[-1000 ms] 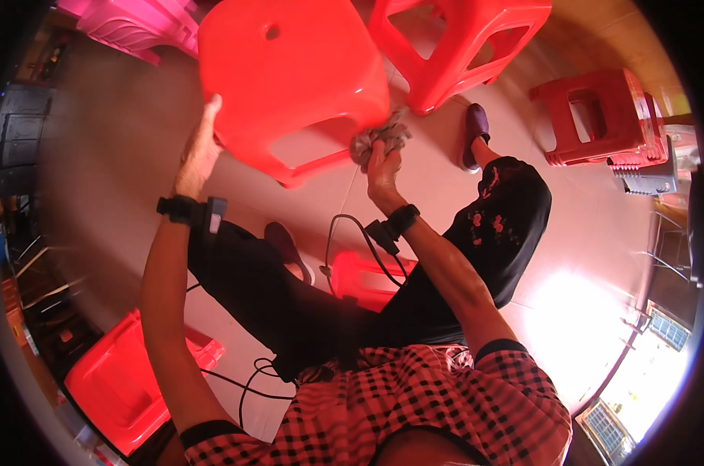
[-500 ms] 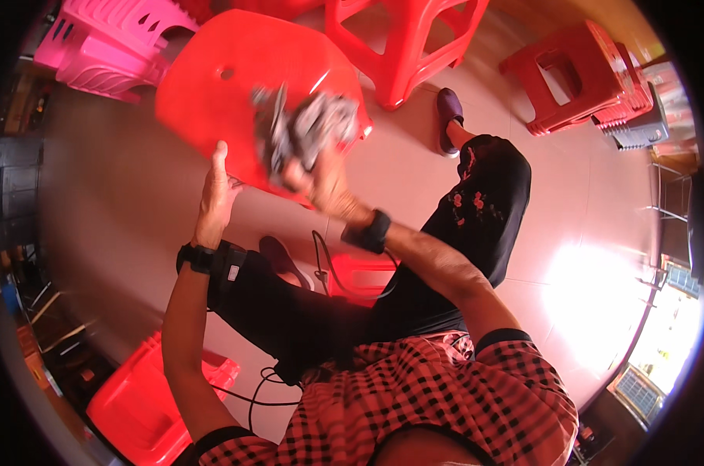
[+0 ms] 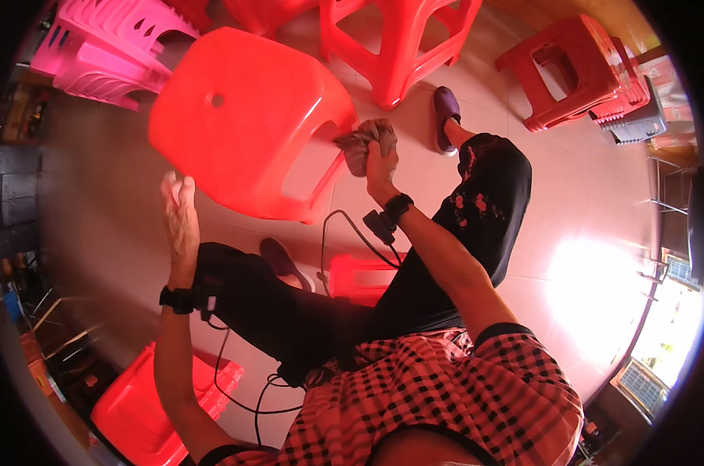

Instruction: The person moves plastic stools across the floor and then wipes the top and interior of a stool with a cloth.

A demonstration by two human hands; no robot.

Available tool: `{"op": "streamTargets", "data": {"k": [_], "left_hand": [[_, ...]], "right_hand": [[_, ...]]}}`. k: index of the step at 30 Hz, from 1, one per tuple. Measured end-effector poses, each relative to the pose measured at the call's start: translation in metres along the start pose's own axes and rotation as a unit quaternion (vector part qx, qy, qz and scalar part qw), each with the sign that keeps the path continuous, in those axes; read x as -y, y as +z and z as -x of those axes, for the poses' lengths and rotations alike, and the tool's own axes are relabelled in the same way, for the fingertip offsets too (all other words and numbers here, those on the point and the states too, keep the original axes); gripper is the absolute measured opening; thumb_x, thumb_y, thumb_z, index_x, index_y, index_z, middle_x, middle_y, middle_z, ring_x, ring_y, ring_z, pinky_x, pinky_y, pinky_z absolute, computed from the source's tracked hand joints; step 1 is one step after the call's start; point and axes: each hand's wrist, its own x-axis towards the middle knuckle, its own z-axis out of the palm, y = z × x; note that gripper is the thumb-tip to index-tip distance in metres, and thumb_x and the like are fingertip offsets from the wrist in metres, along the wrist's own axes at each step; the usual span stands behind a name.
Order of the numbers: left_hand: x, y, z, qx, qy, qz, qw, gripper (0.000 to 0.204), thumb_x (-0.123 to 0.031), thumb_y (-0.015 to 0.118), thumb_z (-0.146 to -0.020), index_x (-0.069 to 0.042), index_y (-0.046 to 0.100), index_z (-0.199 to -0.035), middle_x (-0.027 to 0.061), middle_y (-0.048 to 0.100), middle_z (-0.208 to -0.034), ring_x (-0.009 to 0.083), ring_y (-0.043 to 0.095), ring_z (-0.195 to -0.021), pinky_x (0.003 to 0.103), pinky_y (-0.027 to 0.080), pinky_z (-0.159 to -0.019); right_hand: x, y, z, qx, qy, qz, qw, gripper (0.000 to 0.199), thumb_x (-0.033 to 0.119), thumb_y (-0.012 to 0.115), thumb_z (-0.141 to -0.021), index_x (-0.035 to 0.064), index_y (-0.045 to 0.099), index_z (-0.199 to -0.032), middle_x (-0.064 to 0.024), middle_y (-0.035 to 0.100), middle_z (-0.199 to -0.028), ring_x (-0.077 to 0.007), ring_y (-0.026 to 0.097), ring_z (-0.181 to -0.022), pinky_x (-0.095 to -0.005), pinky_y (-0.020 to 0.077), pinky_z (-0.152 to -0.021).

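Observation:
A red plastic stool [image 3: 243, 109] stands in front of me, its seat and right side showing. At its right side, my right hand [image 3: 381, 169] grips a crumpled grey-brown cloth [image 3: 361, 147], which is close to or against the stool's edge; contact is hard to tell. My left hand [image 3: 181, 225] is raised by the stool's near left corner, with fingers stretched up and nothing seen in them. A slim gap appears between it and the seat. Both wrists wear black bands.
Another red stool [image 3: 391, 50] stands behind. Pink chairs [image 3: 107, 50] are stacked at far left, red stools [image 3: 569, 74] at far right. A red plastic stool [image 3: 154, 404] is at lower left, another red plastic piece [image 3: 360, 276] between my legs. Black cables [image 3: 247, 408] trail by my arms.
The cloth in my right hand has moved off the seat top to the stool's right side. My left hand has drawn back to the left. The stool has shifted and turned slightly.

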Motion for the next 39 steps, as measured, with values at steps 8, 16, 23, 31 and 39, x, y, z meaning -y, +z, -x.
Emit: {"op": "streamTargets", "data": {"k": [8,16,23,31,39], "left_hand": [[-0.071,0.05,-0.014,0.125,0.35,-0.367,0.853,0.055,-0.031,0.055,-0.082,-0.004,0.038,-0.127,0.0227,0.032,-0.126,0.0389,0.031,-0.115,0.048,0.03,-0.095],[-0.068,0.051,-0.007,0.127,0.386,-0.412,0.816,0.059,-0.026,0.056,-0.078,-0.002,0.036,-0.128,0.0221,0.031,-0.127,0.0379,0.03,-0.116,0.049,0.025,-0.096],[-0.074,0.033,0.01,0.146,0.376,-0.424,0.811,0.059,-0.023,0.05,-0.077,0.0,0.035,-0.129,0.0214,0.032,-0.13,0.0363,0.031,-0.119,0.046,0.022,-0.1],[-0.085,0.022,0.024,0.173,0.316,-0.46,0.811,0.061,-0.029,0.048,-0.078,0.004,0.034,-0.128,0.0234,0.029,-0.132,0.0363,0.028,-0.122,0.046,0.02,-0.101],[-0.089,0.014,0.031,0.16,0.346,-0.459,0.802,0.066,-0.047,0.044,-0.085,0.003,0.035,-0.127,0.024,0.029,-0.133,0.0394,0.028,-0.12,0.049,0.022,-0.098]], "right_hand": [[0.17,0.055,0.053,0.187,-0.22,-0.028,0.957,0.051,0.002,0.049,-0.074,-0.0003,0.041,-0.125,-0.0068,0.054,-0.111,-0.014,0.051,-0.098,-0.0253,0.0396,-0.085],[0.067,0.016,-0.02,0.211,-0.085,0.093,0.969,0.036,0.007,0.052,-0.075,0.0011,0.048,-0.11,-0.0096,0.06,-0.08,-0.0202,0.06,-0.068,-0.0309,0.0501,-0.064],[-0.049,-0.043,-0.041,0.3,0.102,0.421,0.85,0.034,0.032,0.056,-0.076,0.007,0.062,-0.099,-0.017,0.063,-0.091,-0.029,0.061,-0.086,-0.0382,0.0481,-0.073],[-0.029,-0.019,-0.09,0.176,-0.181,0.41,0.876,0.029,0.019,0.055,-0.074,0.0073,0.061,-0.099,-0.0188,0.061,-0.091,-0.0349,0.059,-0.085,-0.0437,0.0467,-0.072],[-0.01,0.019,-0.128,0.496,-0.002,0.48,0.724,0.04,0.013,0.056,-0.073,0.0067,0.056,-0.112,-0.0217,0.061,-0.094,-0.0357,0.06,-0.084,-0.0399,0.048,-0.074]]}}
